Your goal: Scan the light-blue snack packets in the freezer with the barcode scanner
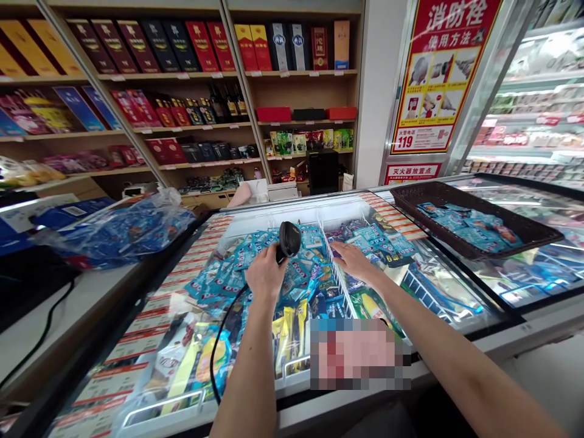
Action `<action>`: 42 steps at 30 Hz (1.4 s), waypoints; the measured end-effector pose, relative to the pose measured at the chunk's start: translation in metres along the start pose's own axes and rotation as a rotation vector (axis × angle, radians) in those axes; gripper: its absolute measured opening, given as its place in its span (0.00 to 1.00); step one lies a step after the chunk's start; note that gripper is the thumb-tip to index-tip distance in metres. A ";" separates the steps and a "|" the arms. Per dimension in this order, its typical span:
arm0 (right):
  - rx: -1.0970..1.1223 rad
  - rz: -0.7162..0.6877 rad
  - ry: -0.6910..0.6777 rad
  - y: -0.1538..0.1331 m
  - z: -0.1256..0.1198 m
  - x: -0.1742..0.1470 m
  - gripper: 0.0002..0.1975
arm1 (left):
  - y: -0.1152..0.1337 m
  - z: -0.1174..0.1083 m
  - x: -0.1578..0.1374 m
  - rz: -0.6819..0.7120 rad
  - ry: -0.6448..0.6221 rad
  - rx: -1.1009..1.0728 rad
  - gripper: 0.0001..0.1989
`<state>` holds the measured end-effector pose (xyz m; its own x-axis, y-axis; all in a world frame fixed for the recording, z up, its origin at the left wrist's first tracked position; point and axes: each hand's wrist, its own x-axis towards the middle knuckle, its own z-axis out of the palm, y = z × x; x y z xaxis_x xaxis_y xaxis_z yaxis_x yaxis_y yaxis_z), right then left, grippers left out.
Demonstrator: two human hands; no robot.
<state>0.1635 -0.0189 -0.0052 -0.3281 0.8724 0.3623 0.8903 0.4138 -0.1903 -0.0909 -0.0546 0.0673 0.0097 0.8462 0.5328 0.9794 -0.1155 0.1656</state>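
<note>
In the head view my left hand [265,272] is closed around the handle of a black barcode scanner [289,240]. Its black cable [215,353] loops down past my left forearm. Many small light-blue packets [223,277] lie spread out in the chest freezer area below the scanner. My right hand [354,260] reaches over a white wire divider [335,267], fingers stretched out and apart, with nothing visible in them. Just beyond it are more blue packets [371,236]. Yellow-wrapped ice creams [292,328] sit nearer to me. A blurred patch covers part of the front edge.
A dark brown tray [524,240] holding blue packets rests at the right on the freezer [527,313]. To the left, a clear plastic bag [123,228] full of blue packets stands on a counter [91,298]. Shelves [301,97] with boxes and bottles line the back.
</note>
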 end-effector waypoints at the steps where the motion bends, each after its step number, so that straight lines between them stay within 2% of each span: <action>1: 0.005 -0.020 -0.017 -0.002 0.001 0.006 0.26 | 0.000 0.001 0.000 -0.008 -0.008 0.010 0.18; 5: -0.002 -0.079 -0.056 -0.010 0.007 0.023 0.28 | -0.002 0.003 0.000 -0.023 -0.033 0.025 0.17; 8: -0.035 -0.081 -0.047 -0.015 0.009 0.025 0.25 | -0.004 0.004 0.000 -0.051 -0.021 0.011 0.18; 13: -0.136 -0.046 0.092 -0.017 -0.002 0.011 0.19 | -0.005 0.005 0.001 -0.074 -0.021 -0.027 0.18; 15: -0.154 -0.055 0.104 -0.014 -0.009 0.003 0.18 | -0.004 0.005 0.000 -0.073 -0.034 -0.032 0.18; 18: -0.060 -0.048 0.100 -0.005 -0.013 -0.006 0.17 | -0.001 0.005 -0.001 -0.057 -0.041 -0.027 0.19; 22: 0.025 0.053 0.141 0.007 -0.010 -0.013 0.15 | 0.000 0.003 -0.002 -0.016 -0.054 -0.004 0.18; 28: -0.121 0.286 0.200 0.015 -0.010 -0.019 0.17 | 0.001 0.007 -0.002 0.036 -0.092 0.031 0.18; 30: -0.160 0.255 0.230 0.013 -0.011 -0.017 0.19 | 0.001 0.009 -0.002 0.056 -0.091 0.040 0.18; 32: -0.161 0.121 0.220 0.010 -0.012 -0.013 0.20 | 0.002 0.011 -0.002 0.075 -0.094 0.043 0.18; 35: -0.117 -0.076 0.128 0.006 -0.012 -0.009 0.19 | 0.002 0.012 -0.002 0.085 -0.110 0.044 0.19; 38: -0.092 -0.034 0.099 0.004 -0.015 -0.009 0.19 | 0.003 0.011 -0.002 0.074 -0.117 0.045 0.19; 42: -0.106 0.076 0.156 0.004 -0.016 -0.012 0.21 | 0.005 0.010 -0.002 0.082 -0.119 0.047 0.19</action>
<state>0.1764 -0.0321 0.0040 -0.2131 0.8458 0.4891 0.9416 0.3114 -0.1283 -0.0841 -0.0518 0.0584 0.1112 0.8912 0.4399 0.9827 -0.1645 0.0848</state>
